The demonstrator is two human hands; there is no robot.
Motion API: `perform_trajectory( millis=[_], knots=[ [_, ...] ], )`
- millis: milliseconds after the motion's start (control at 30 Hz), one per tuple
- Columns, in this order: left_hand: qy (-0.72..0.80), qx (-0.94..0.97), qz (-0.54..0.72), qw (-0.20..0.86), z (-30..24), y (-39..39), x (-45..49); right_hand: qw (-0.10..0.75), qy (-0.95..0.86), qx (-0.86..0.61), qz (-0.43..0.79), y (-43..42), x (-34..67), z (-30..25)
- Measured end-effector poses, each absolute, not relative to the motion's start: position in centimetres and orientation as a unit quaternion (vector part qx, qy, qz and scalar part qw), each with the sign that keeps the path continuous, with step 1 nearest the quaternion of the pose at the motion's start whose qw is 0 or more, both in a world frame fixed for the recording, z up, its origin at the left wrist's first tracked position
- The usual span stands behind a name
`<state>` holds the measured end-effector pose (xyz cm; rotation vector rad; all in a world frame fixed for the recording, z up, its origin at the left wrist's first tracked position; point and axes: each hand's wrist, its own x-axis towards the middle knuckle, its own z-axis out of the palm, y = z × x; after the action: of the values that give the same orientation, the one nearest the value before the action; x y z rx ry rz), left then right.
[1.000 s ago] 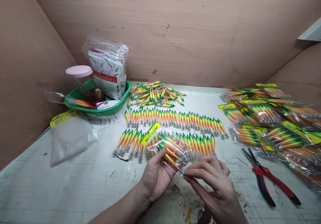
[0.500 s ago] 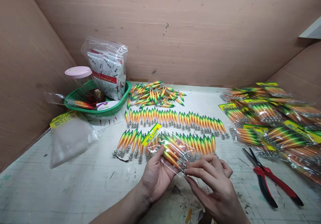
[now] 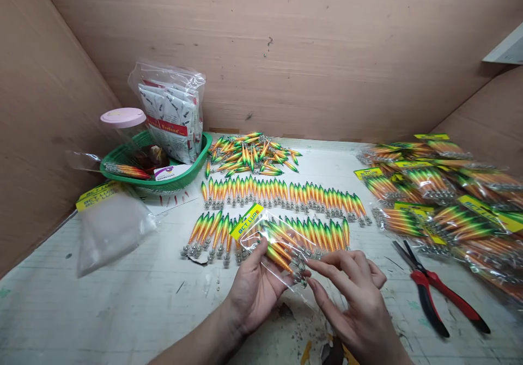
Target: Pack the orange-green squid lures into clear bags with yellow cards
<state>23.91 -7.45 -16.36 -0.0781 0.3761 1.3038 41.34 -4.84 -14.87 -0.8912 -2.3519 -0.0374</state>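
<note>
My left hand [image 3: 255, 286] grips a clear plastic bag of squid jigs [image 3: 278, 250], thumb on top and palm underneath. The bag lies tilted, its yellow "BCT LURE" header [image 3: 247, 222] at upper left. Inside are several green-and-orange jigs, their metal hook crowns toward the lower right. Beside those hooks is my right hand [image 3: 351, 294], thumb and forefinger apart; whether the fingertips touch the plastic I cannot tell. Behind the bag, a front row of loose jigs [image 3: 212, 234] is partly covered by it, and a second row [image 3: 265, 190] stretches farther back.
A heap of jigs [image 3: 253, 155] lies at the back. Filled bags [image 3: 433, 182] are piled on the right, behind red-and-black pliers [image 3: 435, 289]. Left are a green basket [image 3: 180, 182] with a packet bag [image 3: 169, 114] and pink-lidded container [image 3: 123, 117], and empty header bags [image 3: 114, 229]. Board walls enclose the table.
My right thumb and forefinger have spread apart and drawn slightly right from the hook end. My left hand keeps its hold on the bag. The view has shifted slightly.
</note>
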Motion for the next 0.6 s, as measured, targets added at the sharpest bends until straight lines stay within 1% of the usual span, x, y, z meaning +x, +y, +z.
perform_trajectory(
  millis=[167,233,367,500,600],
  knots=[
    [0.163,-0.034,0.603,0.78,-16.3,-7.4,23.9,0.297,-0.897,-0.328,-0.002,-5.1,41.1,-15.0],
    [0.165,-0.024,0.607,0.777,-16.4,-7.4,23.9,0.311,-0.891,-0.33,0.012,-5.2,40.8,-15.1],
    [0.217,0.03,0.611,0.761,-16.6,-7.6,24.2,0.343,-0.869,-0.348,0.075,-5.4,40.2,-15.4],
    [0.244,0.061,0.608,0.753,-16.6,-7.9,24.5,0.327,-0.872,-0.351,0.098,-5.6,40.2,-15.6],
    [0.245,0.056,0.604,0.756,-16.5,-8.0,24.5,0.304,-0.886,-0.338,0.089,-5.5,40.6,-15.4]
  ],
)
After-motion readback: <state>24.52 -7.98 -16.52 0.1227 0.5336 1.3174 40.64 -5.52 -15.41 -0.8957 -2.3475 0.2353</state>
